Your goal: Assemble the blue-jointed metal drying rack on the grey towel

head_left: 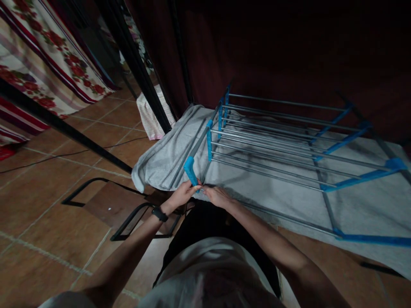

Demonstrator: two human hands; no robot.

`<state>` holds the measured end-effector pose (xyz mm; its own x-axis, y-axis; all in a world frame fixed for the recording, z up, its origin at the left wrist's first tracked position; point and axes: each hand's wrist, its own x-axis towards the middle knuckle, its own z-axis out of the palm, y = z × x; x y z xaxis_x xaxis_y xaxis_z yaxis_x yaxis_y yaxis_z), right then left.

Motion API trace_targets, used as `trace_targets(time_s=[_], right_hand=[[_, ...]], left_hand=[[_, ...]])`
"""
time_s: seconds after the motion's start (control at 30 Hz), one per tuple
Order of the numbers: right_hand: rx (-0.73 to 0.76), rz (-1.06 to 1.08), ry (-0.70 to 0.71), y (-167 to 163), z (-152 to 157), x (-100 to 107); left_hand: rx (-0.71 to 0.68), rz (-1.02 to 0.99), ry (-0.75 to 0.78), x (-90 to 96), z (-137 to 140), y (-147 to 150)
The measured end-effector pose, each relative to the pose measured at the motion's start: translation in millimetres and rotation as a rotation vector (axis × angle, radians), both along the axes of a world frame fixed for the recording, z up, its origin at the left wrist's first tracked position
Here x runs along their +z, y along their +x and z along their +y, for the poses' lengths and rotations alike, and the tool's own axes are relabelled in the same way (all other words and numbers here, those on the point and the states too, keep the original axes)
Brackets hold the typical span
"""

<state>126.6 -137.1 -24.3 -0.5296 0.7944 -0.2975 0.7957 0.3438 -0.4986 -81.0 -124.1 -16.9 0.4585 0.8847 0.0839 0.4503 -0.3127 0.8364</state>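
Nearest the camera, a pale shirt [205, 278] and dark trousers are noted, the wearer being positioned at the near edge of a grey blanket [160, 167]. On that blanket a blue-and-grey metal rack [220, 119] is supported, its rods running left to right. At the rack's near left corner, a blue bracket [190, 170] is clamped at its lower end by the left hand [181, 194], apparently so that this end is steadied. Beside it, the fingers of the right hand [218, 197] are brought together at the same end; whether anything is pinched there cannot be told. A lower tube [289, 218] is partly concealed by the right forearm, so its left end could not be verified. Farther left, a low chair [109, 203] is found on the tiled floor [48, 214].
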Motion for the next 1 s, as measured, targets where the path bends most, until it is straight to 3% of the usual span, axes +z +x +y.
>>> trace_targets(time_s=[0.3,1.0], right_hand=[[-0.006,0.034,0.008,-1.1,-5.3,-12.8],[-0.02,0.071,0.042,9.4,-9.3,-13.2]], left_hand=[[0.046,-0.003,-0.004,0.6,-5.8,6.8],[0.115,-0.043,-0.003,-2.1,-13.4,18.9]])
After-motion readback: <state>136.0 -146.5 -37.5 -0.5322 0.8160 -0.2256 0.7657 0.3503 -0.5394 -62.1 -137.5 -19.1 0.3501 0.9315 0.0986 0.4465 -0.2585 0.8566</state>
